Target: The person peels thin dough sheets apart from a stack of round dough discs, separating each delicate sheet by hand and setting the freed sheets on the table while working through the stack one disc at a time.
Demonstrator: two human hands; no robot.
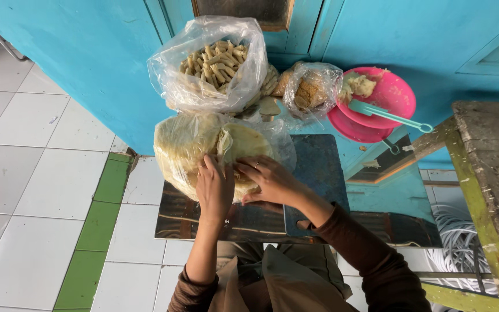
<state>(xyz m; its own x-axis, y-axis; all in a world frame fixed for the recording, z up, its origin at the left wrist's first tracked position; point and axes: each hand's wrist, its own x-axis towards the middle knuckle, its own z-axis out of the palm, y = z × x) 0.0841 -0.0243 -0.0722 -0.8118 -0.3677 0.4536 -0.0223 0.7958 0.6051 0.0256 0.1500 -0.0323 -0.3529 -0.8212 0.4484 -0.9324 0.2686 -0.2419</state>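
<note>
A clear plastic bag holds a stack of round pale yellow wrappers [187, 144], lying on a shiny metal tabletop [411, 199]. My left hand [213, 188] rests on the near edge of the stack, fingers pinching at a wrapper. Beside it, my right hand [268, 180] presses on the same stack, fingers curled over the wrappers' edge. Both hands touch the stack inside the open bag mouth. A ring shows on a right-hand finger.
Behind the stack stands a plastic bag of rolled beige pieces [215, 62]. To its right are a smaller bag of brownish filling [310, 89] and pink bowls [394, 95] with a teal utensil [388, 114]. A dark blue board [316, 167] lies right of my hands. A worn wooden table [492, 173] stands at far right.
</note>
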